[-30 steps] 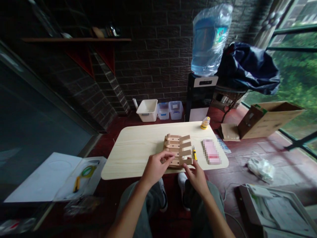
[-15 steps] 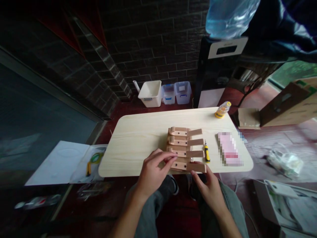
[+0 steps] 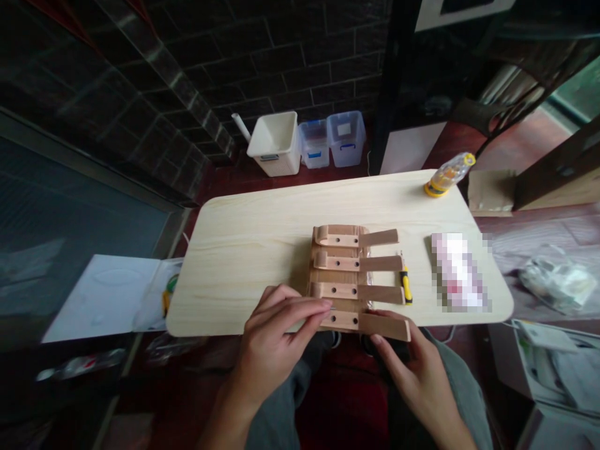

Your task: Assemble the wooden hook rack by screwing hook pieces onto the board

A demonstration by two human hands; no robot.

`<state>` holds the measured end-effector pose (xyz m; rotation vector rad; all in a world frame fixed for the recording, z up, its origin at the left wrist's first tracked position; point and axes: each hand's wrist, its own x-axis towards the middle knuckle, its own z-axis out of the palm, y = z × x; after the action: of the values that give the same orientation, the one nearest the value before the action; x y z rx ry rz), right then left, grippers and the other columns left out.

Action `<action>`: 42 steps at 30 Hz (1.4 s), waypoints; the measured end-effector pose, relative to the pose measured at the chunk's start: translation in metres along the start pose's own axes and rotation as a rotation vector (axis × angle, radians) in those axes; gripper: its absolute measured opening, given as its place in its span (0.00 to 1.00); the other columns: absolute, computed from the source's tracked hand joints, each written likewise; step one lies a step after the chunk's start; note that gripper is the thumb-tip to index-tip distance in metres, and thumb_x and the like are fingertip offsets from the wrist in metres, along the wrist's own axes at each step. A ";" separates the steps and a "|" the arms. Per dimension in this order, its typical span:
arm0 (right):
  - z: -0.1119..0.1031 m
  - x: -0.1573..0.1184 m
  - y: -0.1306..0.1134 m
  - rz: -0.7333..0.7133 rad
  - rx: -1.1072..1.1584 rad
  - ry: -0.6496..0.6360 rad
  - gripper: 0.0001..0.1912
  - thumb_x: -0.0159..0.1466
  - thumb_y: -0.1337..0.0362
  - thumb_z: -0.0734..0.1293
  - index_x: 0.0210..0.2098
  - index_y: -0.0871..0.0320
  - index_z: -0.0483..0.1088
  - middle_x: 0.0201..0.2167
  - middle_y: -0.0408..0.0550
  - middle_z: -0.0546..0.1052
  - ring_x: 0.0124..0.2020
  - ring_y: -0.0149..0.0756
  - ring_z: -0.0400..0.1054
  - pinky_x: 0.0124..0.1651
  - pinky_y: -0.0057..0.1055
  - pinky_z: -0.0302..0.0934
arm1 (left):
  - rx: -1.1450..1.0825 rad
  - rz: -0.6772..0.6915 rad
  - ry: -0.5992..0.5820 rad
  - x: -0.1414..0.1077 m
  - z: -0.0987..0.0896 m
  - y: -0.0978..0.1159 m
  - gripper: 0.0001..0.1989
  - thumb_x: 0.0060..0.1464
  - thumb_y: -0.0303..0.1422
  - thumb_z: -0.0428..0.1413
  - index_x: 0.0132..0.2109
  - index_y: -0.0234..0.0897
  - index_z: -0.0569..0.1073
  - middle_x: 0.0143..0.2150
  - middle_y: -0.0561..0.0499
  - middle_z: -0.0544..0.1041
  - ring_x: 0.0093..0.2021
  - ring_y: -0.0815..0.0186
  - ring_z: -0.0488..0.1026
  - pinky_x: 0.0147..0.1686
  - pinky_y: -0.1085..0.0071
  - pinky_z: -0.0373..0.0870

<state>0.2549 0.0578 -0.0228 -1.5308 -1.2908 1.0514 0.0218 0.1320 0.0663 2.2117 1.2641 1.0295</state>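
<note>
Several curved wooden pieces (image 3: pixel 340 264), like wall hooks, lie side by side across a brown block or box (image 3: pixel 337 275). Each has two dark round holes and a flat end that juts out to the right. My left hand (image 3: pixel 276 328) pinches thumb and forefinger over the nearest piece, close to its left hole. A tiny grey tip shows at those fingertips, too small to name. My right hand (image 3: pixel 412 359) grips the jutting end of the nearest wooden hook (image 3: pixel 384 326), thumb in front and fingers behind. A yellow and black screwdriver (image 3: pixel 405 286) lies just right of the pieces.
The pale table (image 3: pixel 244 250) also bears a pixelated pink object (image 3: pixel 457 272) and a clear bottle with yellow ends (image 3: pixel 447 178). Storage bins (image 3: pixel 276 144) stand on the floor behind. An open white case (image 3: pixel 107 294) is at the left, a cardboard box (image 3: pixel 557 169) at the right.
The view has tilted down and closer to the table. My left fingertips have shifted slightly along the nearest hook; my right hand keeps its hold on that hook's end.
</note>
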 end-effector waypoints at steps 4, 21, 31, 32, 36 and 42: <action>0.001 0.000 0.000 0.022 -0.020 0.003 0.19 0.66 0.53 0.72 0.54 0.52 0.77 0.52 0.51 0.82 0.53 0.48 0.77 0.55 0.41 0.74 | 0.029 -0.027 -0.003 0.000 -0.001 -0.005 0.13 0.58 0.22 0.64 0.47 0.44 0.81 0.41 0.52 0.85 0.37 0.67 0.78 0.40 0.70 0.76; 0.001 -0.004 0.000 0.019 0.015 -0.009 0.20 0.67 0.54 0.71 0.56 0.51 0.75 0.54 0.52 0.81 0.55 0.47 0.76 0.57 0.40 0.72 | 0.087 0.010 -0.059 -0.007 0.001 0.003 0.13 0.60 0.24 0.62 0.49 0.45 0.80 0.43 0.53 0.86 0.39 0.66 0.78 0.45 0.65 0.73; 0.002 -0.013 -0.002 0.002 0.029 0.003 0.20 0.68 0.53 0.70 0.56 0.53 0.74 0.53 0.53 0.81 0.57 0.47 0.74 0.60 0.43 0.69 | 0.137 -0.098 0.155 -0.024 -0.026 0.012 0.10 0.60 0.26 0.64 0.47 0.44 0.81 0.40 0.52 0.85 0.38 0.66 0.78 0.44 0.67 0.73; 0.002 -0.014 -0.002 -0.003 0.031 0.000 0.20 0.68 0.53 0.70 0.56 0.54 0.74 0.53 0.53 0.81 0.57 0.48 0.74 0.60 0.44 0.69 | 0.113 -0.107 0.156 -0.027 -0.026 0.015 0.10 0.60 0.27 0.63 0.47 0.44 0.81 0.40 0.52 0.84 0.38 0.66 0.78 0.43 0.68 0.73; 0.002 -0.017 -0.004 -0.025 0.052 -0.010 0.20 0.68 0.53 0.69 0.56 0.55 0.74 0.52 0.53 0.81 0.56 0.47 0.74 0.61 0.45 0.68 | 0.089 -0.092 0.182 -0.033 -0.029 0.032 0.09 0.60 0.27 0.63 0.46 0.43 0.82 0.40 0.51 0.84 0.39 0.66 0.78 0.44 0.69 0.74; 0.004 -0.024 -0.004 -0.037 0.111 0.013 0.19 0.68 0.51 0.69 0.53 0.55 0.75 0.51 0.55 0.82 0.54 0.48 0.75 0.59 0.45 0.68 | 0.179 -0.207 0.470 -0.050 -0.067 0.047 0.07 0.60 0.31 0.64 0.46 0.42 0.82 0.38 0.51 0.83 0.36 0.66 0.78 0.44 0.68 0.75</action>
<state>0.2470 0.0348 -0.0182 -1.4234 -1.2273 1.0702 -0.0181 0.0637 0.1204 1.9666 1.8040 1.4522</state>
